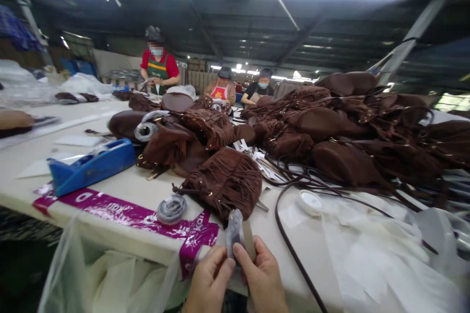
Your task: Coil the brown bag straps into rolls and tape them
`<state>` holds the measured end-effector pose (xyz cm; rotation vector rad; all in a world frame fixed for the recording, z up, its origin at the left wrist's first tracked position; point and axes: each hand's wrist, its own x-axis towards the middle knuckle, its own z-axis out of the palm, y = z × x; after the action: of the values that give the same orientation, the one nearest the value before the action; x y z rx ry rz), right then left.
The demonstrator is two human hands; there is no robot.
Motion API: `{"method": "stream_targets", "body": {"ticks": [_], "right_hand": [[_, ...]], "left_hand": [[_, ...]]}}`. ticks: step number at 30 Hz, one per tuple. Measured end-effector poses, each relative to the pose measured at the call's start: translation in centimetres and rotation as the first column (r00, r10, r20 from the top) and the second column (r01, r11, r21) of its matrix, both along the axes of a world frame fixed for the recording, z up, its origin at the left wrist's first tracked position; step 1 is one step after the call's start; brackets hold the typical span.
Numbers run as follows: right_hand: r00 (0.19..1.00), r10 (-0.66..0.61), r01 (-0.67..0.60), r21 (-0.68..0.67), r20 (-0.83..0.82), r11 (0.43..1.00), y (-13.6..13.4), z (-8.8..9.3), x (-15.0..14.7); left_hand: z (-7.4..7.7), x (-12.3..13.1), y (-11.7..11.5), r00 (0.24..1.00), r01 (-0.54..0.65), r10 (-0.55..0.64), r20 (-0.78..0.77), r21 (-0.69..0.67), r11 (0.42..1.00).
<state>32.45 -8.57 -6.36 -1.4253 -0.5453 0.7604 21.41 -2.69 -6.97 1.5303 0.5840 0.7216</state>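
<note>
My left hand (pixel 208 281) and my right hand (pixel 262 279) meet at the table's near edge, both pinched on a small clear plastic-wrapped piece (pixel 235 234) held upright between them. Just beyond it lies a brown fringed suede bag (pixel 223 183). A grey coiled roll (pixel 171 209) rests to the left on magenta tape (pixel 121 212). A long dark brown strap (pixel 290 244) curves past my right hand.
A heap of brown fringed bags (pixel 348 127) fills the table's middle and right. A blue tape dispenser (pixel 91 166) sits at left. White paper sheets (pixel 370 249) lie at right, a clear plastic bag (pixel 106 274) hangs below the edge. Three people (pixel 158 66) work behind.
</note>
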Motion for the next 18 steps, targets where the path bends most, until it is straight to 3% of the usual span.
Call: {"method": "stream_targets", "body": {"ticks": [5,8,13,18], "right_hand": [[0.999,0.011,-0.011,-0.013,0.035,1.000,0.1,-1.1,-0.9],[0.998,0.015,-0.014,-0.026,0.063,1.000,-0.2,-1.2,-0.9],[0.991,0.087,-0.080,-0.068,0.104,0.995,-0.8,0.1,-0.3],[0.963,0.264,-0.252,-0.159,0.059,0.955,-3.6,0.4,2.1]], "left_hand": [[0.0,1.2,-0.2,0.999,0.017,-0.025,-0.037,-0.221,0.975],[-0.3,1.1,-0.5,0.998,0.047,-0.052,-0.019,-0.219,0.975],[0.1,0.7,-0.2,0.998,0.001,-0.007,-0.064,-0.089,0.996],[0.8,0.4,1.4,0.998,0.025,-0.039,-0.039,-0.302,0.953]]}}
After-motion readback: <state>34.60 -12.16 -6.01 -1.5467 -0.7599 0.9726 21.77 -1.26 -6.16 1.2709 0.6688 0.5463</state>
